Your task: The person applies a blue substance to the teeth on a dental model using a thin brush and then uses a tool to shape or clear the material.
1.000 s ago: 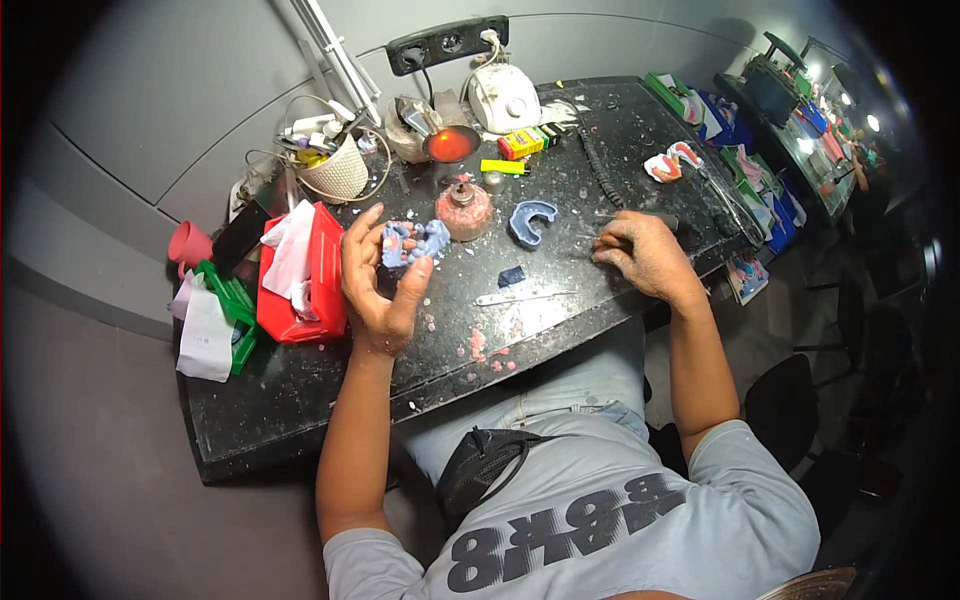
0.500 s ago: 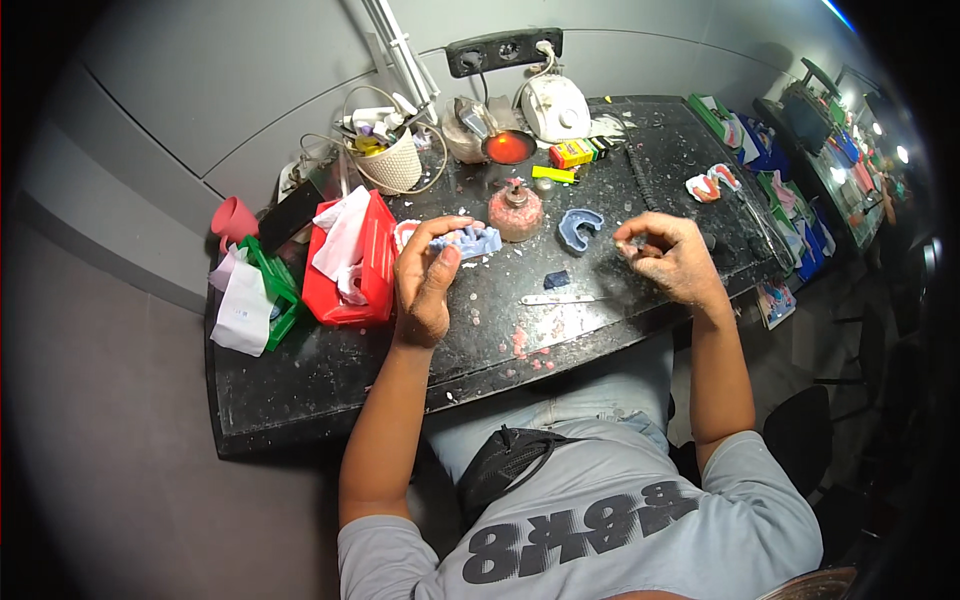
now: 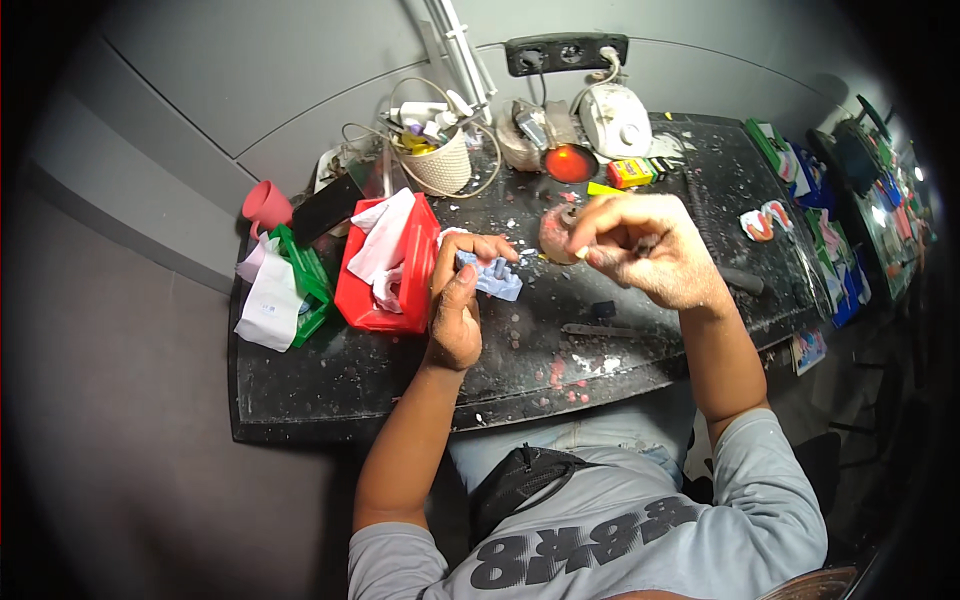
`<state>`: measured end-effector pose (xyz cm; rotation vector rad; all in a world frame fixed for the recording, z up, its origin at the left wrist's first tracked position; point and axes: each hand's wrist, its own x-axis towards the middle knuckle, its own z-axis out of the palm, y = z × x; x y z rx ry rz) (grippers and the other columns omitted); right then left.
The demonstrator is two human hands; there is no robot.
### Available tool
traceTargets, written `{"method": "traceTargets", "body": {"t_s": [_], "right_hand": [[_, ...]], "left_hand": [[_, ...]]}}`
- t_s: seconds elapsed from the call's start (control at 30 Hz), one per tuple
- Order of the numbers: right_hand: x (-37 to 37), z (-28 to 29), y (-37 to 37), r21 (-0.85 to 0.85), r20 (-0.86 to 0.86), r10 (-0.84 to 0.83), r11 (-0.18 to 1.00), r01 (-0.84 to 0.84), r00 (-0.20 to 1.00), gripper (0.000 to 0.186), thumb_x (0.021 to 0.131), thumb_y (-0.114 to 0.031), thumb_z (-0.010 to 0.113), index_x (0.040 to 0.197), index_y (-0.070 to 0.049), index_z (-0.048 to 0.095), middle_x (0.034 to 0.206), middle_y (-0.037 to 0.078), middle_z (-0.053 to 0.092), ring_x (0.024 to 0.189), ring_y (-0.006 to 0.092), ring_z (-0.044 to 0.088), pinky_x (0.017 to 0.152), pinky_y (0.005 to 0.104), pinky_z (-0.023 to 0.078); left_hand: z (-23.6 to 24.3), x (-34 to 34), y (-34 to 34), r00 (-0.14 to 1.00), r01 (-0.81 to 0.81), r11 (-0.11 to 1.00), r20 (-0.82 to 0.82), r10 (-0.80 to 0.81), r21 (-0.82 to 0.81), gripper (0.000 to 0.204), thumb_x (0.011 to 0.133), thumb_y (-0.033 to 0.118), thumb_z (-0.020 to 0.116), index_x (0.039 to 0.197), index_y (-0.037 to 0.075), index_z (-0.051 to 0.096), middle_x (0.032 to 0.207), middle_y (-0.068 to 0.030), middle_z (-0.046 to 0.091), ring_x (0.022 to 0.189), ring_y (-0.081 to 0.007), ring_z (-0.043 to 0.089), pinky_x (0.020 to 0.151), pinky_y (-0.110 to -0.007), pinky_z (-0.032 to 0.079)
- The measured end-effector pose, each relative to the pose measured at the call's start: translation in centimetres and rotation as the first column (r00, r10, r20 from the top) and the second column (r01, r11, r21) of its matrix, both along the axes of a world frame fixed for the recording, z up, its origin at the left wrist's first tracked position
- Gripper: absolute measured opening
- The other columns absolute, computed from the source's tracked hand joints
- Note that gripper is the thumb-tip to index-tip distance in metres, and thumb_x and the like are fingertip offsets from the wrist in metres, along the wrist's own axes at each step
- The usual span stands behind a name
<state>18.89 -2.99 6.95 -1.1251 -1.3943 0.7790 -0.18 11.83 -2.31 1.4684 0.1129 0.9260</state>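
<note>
My left hand (image 3: 456,325) grips a pale blue dental mould (image 3: 499,281), beside the red bin (image 3: 365,300). My right hand (image 3: 662,258) is raised over the desk, pinching a tiny pale-yellow piece (image 3: 582,253) between thumb and fingertip, in front of a pink-crusted spirit burner (image 3: 553,232) that it partly covers. Below the hands lie a small dark block (image 3: 604,310) and a flat metal instrument (image 3: 590,330).
Green bin (image 3: 310,325) and pink mug (image 3: 266,205) at left; holder of tools (image 3: 438,170), glowing red dish (image 3: 569,164), white device (image 3: 614,125) at back; denture models (image 3: 765,222), stacked trays (image 3: 828,255) at right; desk's front edge (image 3: 470,418).
My right hand has moved up and left toward the burner and now hides the U-shaped blue piece seen earlier. My left hand still holds the mould. The whole view has shifted slightly.
</note>
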Motion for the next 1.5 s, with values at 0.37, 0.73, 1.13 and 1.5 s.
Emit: {"method": "traceTargets", "body": {"t_s": [0.37, 0.73, 1.13, 1.5], "right_hand": [[-1.5, -3.4, 0.2, 0.19, 0.334, -0.077, 0.982, 0.012, 0.94, 0.017, 0.1, -0.006, 0.047, 0.107, 0.0, 0.062, 0.111, 0.018, 0.072, 0.102, 0.0262, 0.071, 0.087, 0.0359, 0.055], [-1.6, -3.0, 0.1, 0.153, 0.455, 0.01, 0.984, -0.09, 0.89, 0.038, 0.077, 0.005, 0.066, 0.113, -0.006, 0.065, 0.095, 0.011, 0.071, 0.079, 0.028, 0.07, 0.075, 0.0337, 0.056], [-0.7, -2.7, -0.5, 0.14, -0.039, -0.104, 0.984, 0.108, 0.994, 0.01, 0.102, -0.009, 0.056, 0.101, 0.0, 0.061, 0.104, 0.017, 0.071, 0.089, 0.019, 0.066, 0.084, 0.0345, 0.053], [-2.3, -5.2, 0.0, 0.213, 0.224, 0.008, 0.975, -0.057, 0.975, 0.049, 0.075, 0.01, 0.065, 0.12, -0.004, 0.054, 0.158, 0.023, 0.037, 0.105, 0.0252, 0.072, 0.076, 0.0326, 0.058]], "left_hand": [[-0.3, 0.5, -0.9, 0.998, 0.056, 0.996, -0.013, -0.057, -0.063, 0.031, 0.098, 0.034, 0.044, 0.103, 0.004, 0.043, 0.104, -0.0154, 0.057, 0.1, -0.0196, 0.051, 0.098, -0.036, 0.037], [-0.3, -0.1, -1.1, 0.987, 0.125, 0.979, -0.081, -0.139, -0.161, 0.031, 0.099, 0.035, 0.04, 0.1, 0.005, 0.043, 0.099, -0.0166, 0.058, 0.095, -0.0189, 0.052, 0.095, -0.035, 0.039], [0.0, -0.3, -0.8, 0.999, 0.026, 0.997, -0.02, -0.025, 0.066, 0.033, 0.098, 0.039, 0.044, 0.103, 0.006, 0.043, 0.111, -0.0188, 0.056, 0.099, -0.0207, 0.051, 0.095, -0.036, 0.039], [-1.0, 0.1, -0.5, 0.935, -0.346, 0.75, 0.14, 0.325, 0.565, 0.041, 0.101, 0.042, 0.056, 0.104, 0.005, 0.039, 0.12, -0.0236, 0.041, 0.108, -0.0311, 0.045, 0.097, -0.047, 0.038]]}}
